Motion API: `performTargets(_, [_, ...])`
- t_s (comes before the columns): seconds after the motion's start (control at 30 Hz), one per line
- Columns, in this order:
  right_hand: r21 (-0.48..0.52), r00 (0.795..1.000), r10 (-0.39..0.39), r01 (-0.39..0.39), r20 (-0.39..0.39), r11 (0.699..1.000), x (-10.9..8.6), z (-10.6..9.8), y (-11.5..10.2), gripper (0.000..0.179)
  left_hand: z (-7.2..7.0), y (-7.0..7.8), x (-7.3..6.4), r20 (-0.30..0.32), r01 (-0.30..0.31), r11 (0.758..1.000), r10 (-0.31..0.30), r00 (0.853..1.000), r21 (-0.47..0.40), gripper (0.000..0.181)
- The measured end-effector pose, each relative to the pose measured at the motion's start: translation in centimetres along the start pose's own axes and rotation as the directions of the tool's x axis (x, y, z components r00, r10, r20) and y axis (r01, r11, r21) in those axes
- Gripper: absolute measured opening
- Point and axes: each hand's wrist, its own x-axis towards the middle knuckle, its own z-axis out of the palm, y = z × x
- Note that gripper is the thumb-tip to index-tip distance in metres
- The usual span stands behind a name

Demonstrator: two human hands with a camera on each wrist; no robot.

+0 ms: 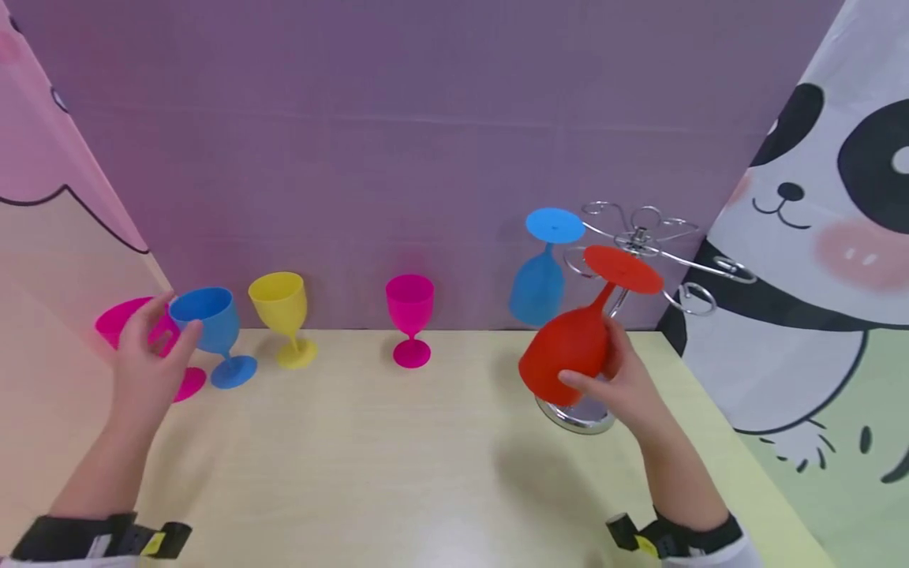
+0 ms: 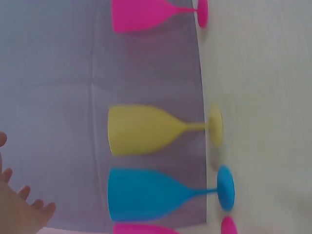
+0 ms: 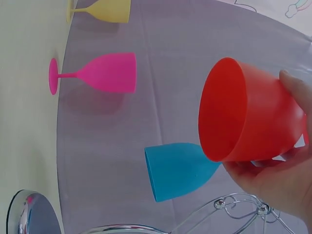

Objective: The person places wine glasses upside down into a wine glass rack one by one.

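Head view: the wire rack (image 1: 641,237) serves as the landmark, with its round metal base (image 1: 586,420) set on the counter (image 1: 398,465). The right hand (image 1: 628,386), in front of the rack, holds the red cup (image 1: 568,351) by its bowl, thumb on the near side and the other fingers wrapped around the far side. The red cup is raised off the counter, foot up and tilted, its mouth turned down and left of the rack; whether it touches the rack cannot be told. The hanging blue cup (image 1: 537,288) is upside down at the rack's left side, its foot beside a wire arm. Four cups stand upright on the counter left of the rack, in this order going away from it: the near pink cup (image 1: 409,304), the yellow cup (image 1: 279,304), the standing blue cup (image 1: 209,319) and the outer pink cup (image 1: 117,322). The left hand (image 1: 145,363) is well apart from the rack, just beside the last two cups; its fingers are spread wide and hold nothing. A purple backdrop (image 1: 398,158) rises behind the rack, and a panda print (image 1: 788,355) is to the rack's right.
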Motion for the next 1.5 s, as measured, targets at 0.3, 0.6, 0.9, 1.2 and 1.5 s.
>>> performTargets(0.3, [-0.011, 0.998, 0.059, -0.059, -0.034, 0.998, 0.6, -0.4, 0.2, 0.086, -2.0, -1.9, 3.4, 0.016, -0.198, 0.891, 0.21, 0.978, 0.409, 0.097])
performTargets(0.6, [-0.05, 0.986, 0.149, -0.152, -0.072, 0.987, 1.9, -1.0, 0.6, 0.093, -2.3, -2.1, 6.6, 0.149, -0.251, 0.826, 0.204, 0.968, 0.505, 0.116])
performTargets(0.9, [-0.051, 0.973, 0.22, -0.224, -0.069, 0.973, 3.2, -1.0, 0.8, 0.099, -0.4, -0.9, 9.7, 0.314, -0.318, 0.768, 0.161, 0.936, 0.556, 0.123])
performTargets(1.2, [-0.037, 0.973, 0.225, -0.227, -0.055, 0.973, 4.3, -0.6, 0.9, 0.098, 1.2, -0.4, 11.3, 0.44, -0.344, 0.744, 0.076, 0.895, 0.573, 0.124])
performTargets(1.5, [-0.036, 0.973, 0.229, -0.23, -0.031, 0.973, 4.7, -0.2, 0.8, 0.098, 3.2, -0.4, 11.7, 0.498, -0.388, 0.724, 0.071, 0.864, 0.571, 0.115])
